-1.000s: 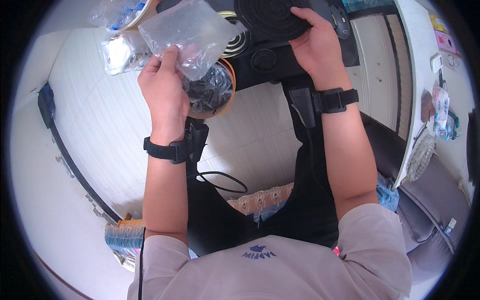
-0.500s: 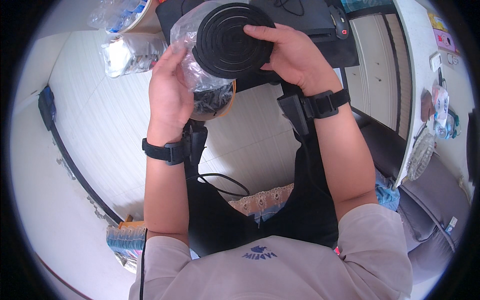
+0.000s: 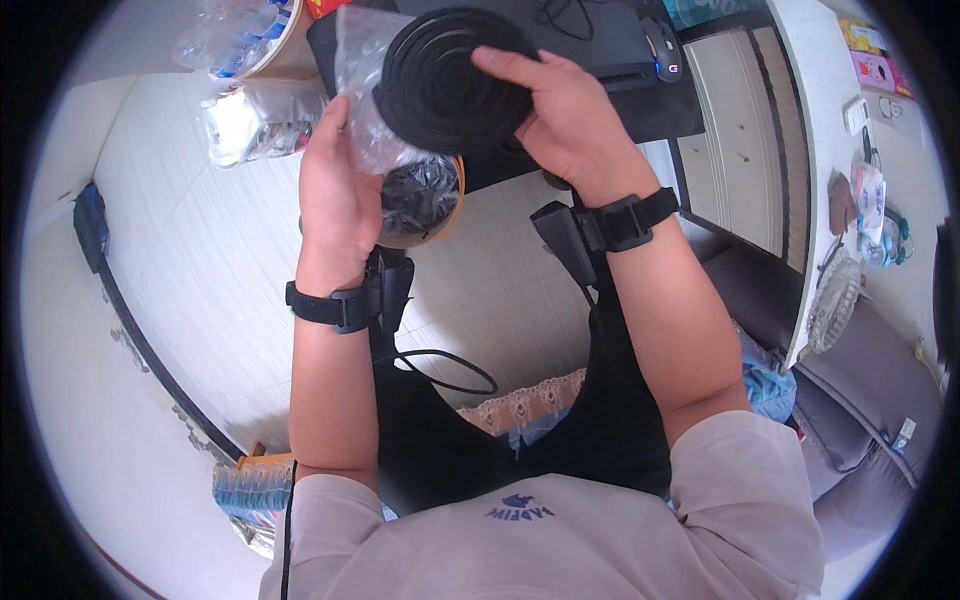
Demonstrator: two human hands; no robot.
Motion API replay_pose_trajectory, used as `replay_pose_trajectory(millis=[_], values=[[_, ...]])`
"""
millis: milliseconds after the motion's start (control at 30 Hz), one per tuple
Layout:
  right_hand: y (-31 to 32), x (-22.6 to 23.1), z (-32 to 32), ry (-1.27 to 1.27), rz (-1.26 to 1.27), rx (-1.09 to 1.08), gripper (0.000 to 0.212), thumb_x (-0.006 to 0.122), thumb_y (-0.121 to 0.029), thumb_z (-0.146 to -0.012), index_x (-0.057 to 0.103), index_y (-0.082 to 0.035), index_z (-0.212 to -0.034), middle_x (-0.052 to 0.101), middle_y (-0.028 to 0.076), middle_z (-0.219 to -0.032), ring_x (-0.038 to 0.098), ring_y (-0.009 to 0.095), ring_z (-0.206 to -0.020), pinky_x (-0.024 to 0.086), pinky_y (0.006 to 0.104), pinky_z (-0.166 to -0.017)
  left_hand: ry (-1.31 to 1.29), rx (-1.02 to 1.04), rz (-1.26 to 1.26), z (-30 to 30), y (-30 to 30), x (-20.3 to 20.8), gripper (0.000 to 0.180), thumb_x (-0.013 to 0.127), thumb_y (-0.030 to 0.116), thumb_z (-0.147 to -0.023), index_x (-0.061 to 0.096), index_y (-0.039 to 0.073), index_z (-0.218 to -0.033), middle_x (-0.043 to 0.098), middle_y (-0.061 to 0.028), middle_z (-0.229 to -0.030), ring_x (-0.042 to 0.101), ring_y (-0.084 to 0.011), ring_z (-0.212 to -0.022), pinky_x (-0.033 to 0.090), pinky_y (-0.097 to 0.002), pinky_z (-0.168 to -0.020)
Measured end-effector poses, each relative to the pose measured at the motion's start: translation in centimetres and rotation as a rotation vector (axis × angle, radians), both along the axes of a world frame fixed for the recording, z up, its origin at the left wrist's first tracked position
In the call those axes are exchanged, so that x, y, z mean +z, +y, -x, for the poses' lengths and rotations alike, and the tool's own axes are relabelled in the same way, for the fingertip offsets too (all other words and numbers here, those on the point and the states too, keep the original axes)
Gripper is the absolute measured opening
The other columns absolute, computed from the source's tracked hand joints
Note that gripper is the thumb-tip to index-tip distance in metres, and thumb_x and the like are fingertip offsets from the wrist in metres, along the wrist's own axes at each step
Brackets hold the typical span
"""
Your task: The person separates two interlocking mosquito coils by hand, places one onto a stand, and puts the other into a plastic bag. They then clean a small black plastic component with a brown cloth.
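Note:
A flat black spiral disc, by its shape a mosquito coil (image 3: 450, 95), is tilted up in front of me. My right hand (image 3: 575, 125) is closed on its right edge, with the thumb laid across the top face. Behind the coil and to its left is a clear, crinkled plastic bag (image 3: 362, 70). My left hand (image 3: 340, 185) grips the bag's near left side, its thumb pointing up; its other fingers are mostly hidden by the bag. Whether the coil's left edge is partly inside the bag I cannot tell.
Below the bag stands a round bin (image 3: 425, 205) with a dark liner. A black desk (image 3: 640, 110) with a mouse (image 3: 667, 60) lies beyond my right hand. White wrapped packages (image 3: 250, 120) sit at far left. A white table (image 3: 830, 160) and a dark sofa (image 3: 850, 430) are on the right.
My right hand has shifted a little to the left and down with the coil. The bag now stands up farther beyond the coil's left edge. My left hand keeps its hold.

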State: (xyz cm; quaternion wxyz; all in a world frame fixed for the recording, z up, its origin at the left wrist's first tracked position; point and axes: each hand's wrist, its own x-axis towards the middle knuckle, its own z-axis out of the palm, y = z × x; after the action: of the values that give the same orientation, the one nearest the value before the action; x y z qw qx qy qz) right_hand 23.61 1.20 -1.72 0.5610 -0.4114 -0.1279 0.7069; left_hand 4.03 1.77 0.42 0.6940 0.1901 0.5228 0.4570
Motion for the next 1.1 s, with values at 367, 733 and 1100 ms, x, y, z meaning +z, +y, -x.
replay_pose_trajectory(millis=[367,733,1100], values=[[1.8,-0.8,-3.6,-0.216,-0.108,-0.447,0.02,0.065,-0.004,-0.091,0.067,0.004,-0.109,0.072,0.011,-0.102,0.07,0.024,-0.092,0.056,0.0344,-0.086,0.086,-0.159,-0.038,2.5,0.0,-0.4,0.046,0.036,0.03,-0.105,0.049,-0.005,-0.132,0.062,-0.021,-0.126,0.066,-0.0286,-0.102,0.05,-0.0373,-0.092],[2.2,-1.7,-2.6,-0.41,-0.03,-0.542,0.026,0.067,-0.007,-0.093,0.064,0.0,-0.118,0.071,0.012,-0.114,0.07,0.024,-0.103,0.055,0.0359,-0.091,0.116,-0.178,-0.077,3.3,-0.1,-0.3,0.043,0.042,0.029,-0.104,0.055,-0.006,-0.125,0.067,-0.0192,-0.116,0.068,-0.0246,-0.097,0.052,-0.0332,-0.087],[0.7,-0.3,4.7,-0.044,-0.075,0.057,0.029,0.073,-0.001,-0.086,0.066,0.003,-0.113,0.072,0.013,-0.106,0.071,0.023,-0.094,0.058,0.036,-0.086,0.122,-0.085,-0.15,3.2,0.2,-0.7,0.025,0.065,0.011,-0.095,0.062,0.0,-0.117,0.07,-0.0083,-0.109,0.067,-0.0139,-0.094,0.053,-0.0291,-0.082]])
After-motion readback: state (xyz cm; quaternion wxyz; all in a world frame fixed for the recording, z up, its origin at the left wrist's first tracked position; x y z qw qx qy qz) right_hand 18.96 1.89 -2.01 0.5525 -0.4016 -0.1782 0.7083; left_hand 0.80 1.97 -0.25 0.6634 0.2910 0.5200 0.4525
